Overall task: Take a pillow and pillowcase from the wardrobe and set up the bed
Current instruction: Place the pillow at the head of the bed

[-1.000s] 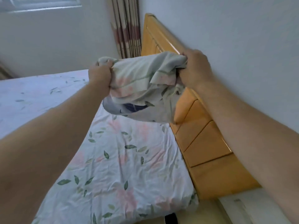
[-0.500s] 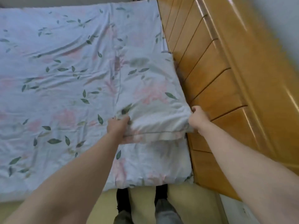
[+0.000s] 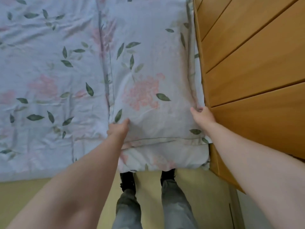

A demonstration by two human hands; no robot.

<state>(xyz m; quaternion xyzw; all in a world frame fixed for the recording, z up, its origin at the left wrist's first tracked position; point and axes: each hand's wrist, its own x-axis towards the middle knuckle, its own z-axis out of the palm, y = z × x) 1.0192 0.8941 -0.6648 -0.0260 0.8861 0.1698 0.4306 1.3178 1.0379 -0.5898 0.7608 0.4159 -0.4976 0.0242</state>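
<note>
A pillow (image 3: pixel 148 76) in a pale blue pillowcase with pink flowers and green leaves lies flat on the bed, its right side against the wooden headboard. My left hand (image 3: pixel 118 129) grips the pillow's near left corner, thumb on top. My right hand (image 3: pixel 202 115) pinches the flanged right edge of the pillowcase near the headboard. The bed sheet (image 3: pixel 49 80) carries the same print.
The wooden headboard (image 3: pixel 247 71) runs along the right. The near mattress edge (image 3: pixel 66 171) meets a yellowish floor (image 3: pixel 24 192). My legs and dark shoes (image 3: pixel 127 179) stand at the bed's edge. A pale cabinet side (image 3: pixel 247 215) sits lower right.
The pillow came down from the air and now lies flat on the bed. My view has tilted down and closer. My right hand has moved up the pillow's right edge.
</note>
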